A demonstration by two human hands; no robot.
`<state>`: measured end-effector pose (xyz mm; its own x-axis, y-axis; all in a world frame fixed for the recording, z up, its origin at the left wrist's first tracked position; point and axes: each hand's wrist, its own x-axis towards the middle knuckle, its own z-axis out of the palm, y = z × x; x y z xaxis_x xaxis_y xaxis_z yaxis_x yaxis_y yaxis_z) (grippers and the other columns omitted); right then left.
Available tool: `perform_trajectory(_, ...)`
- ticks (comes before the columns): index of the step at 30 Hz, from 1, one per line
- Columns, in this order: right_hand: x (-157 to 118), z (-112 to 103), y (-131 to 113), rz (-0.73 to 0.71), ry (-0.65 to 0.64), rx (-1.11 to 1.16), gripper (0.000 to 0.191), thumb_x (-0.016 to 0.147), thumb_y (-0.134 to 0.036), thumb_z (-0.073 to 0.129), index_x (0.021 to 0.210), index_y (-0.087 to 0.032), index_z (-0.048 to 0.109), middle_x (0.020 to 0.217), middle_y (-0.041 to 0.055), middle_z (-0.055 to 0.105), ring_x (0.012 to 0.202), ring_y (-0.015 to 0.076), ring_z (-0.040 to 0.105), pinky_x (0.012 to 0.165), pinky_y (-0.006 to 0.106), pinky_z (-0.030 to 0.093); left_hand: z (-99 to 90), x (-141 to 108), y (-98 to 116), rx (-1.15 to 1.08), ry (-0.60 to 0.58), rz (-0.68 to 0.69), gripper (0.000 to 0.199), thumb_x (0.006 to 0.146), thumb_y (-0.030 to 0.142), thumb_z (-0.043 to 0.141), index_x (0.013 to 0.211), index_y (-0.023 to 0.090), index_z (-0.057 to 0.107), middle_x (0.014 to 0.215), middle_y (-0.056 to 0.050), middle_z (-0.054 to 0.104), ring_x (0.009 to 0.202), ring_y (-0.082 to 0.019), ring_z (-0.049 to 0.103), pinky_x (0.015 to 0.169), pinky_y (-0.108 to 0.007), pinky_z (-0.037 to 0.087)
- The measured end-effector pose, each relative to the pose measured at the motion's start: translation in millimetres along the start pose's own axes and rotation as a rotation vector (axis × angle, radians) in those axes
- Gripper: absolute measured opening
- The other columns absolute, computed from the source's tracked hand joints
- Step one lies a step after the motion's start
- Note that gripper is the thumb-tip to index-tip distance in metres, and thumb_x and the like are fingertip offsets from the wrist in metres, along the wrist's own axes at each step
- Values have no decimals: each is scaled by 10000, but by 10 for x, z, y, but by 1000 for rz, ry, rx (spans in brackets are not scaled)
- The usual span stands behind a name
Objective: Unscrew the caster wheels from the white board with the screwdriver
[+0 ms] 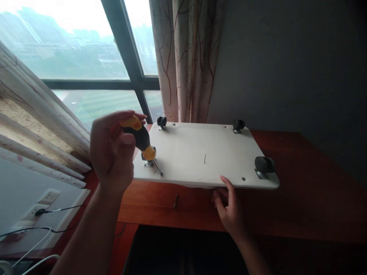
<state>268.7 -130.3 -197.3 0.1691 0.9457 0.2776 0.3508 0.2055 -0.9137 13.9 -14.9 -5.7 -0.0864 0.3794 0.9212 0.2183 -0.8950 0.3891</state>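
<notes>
The left hand is wrapped around the yellow-and-black handle of a screwdriver, which slants down and to the right from the grasp. Its tip meets a dark spot near the near-left corner of a white board, just beside a caster partly hidden behind the handle. The board lies on a reddish wooden table, beyond both hands. At its near edge, right of the middle, the right hand extends its index finger to the rim, other fingers bent; whether it grips the board cannot be told. A small slender piece lies on the table between the hands.
</notes>
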Motion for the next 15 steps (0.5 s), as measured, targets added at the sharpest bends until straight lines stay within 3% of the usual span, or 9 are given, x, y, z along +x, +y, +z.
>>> perform_trajectory(2, -3, 8, -18, 14, 20, 0, 491, 989, -339, 509, 1455, -206, 431, 705, -16, 624, 613, 159, 616, 630, 302, 545, -37, 14, -17, 46, -18, 46, 454, 756, 332, 861, 1168, 217, 708, 1043, -55, 656, 874, -159, 653, 664, -260, 566)
perform_trajectory(4, -8, 20, -49, 27, 34, 6, 487, 989, -338, 503, 1453, -208, 435, 706, -16, 621, 617, 160, 610, 640, 306, 540, -46, 22, -16, 79, -17, 48, 461, 696, 210, 884, 1131, 233, 734, 1031, -41, 651, 828, -135, 631, 604, -220, 533)
perform_trajectory(7, -14, 31, -91, 30, 34, 15, 481, 990, -341, 500, 1449, -208, 439, 698, -19, 615, 605, 159, 601, 625, 301, 532, 1, 5, 2, 31, 43, 3, 255, 883, 281, 718, 1130, 218, 731, 956, -49, 695, 769, -151, 665, 621, -268, 558)
perform_trajectory(10, -13, 30, -100, 32, 33, 16, 474, 993, -340, 503, 1446, -215, 444, 701, -22, 613, 605, 153, 596, 620, 292, 528, 23, -9, -3, 1, 80, -2, 325, 946, 456, 627, 1136, 207, 715, 926, -64, 707, 762, -182, 686, 655, -331, 585)
perform_trajectory(12, -10, 22, -81, 30, 28, 16, 476, 997, -340, 501, 1451, -216, 438, 707, -20, 616, 607, 154, 594, 619, 293, 528, -5, 2, -18, 60, 60, 41, 412, 806, 491, 788, 1112, 222, 727, 971, -59, 683, 805, -184, 661, 660, -325, 583)
perform_trajectory(14, -6, 9, -45, 16, 14, 14, 486, 999, -341, 502, 1460, -209, 424, 715, -15, 623, 606, 157, 598, 613, 296, 531, -35, 19, -27, 110, 46, 71, 466, 657, 384, 915, 1065, 232, 748, 1000, -50, 656, 826, -174, 625, 644, -299, 574)
perform_trajectory(15, -3, 2, -24, 6, 3, 10, 492, 1000, -339, 503, 1465, -205, 416, 717, -13, 628, 607, 159, 604, 613, 298, 536, -39, 23, -26, 111, 50, 71, 433, 653, 331, 918, 1041, 227, 754, 999, -50, 653, 820, -170, 622, 635, -293, 571)
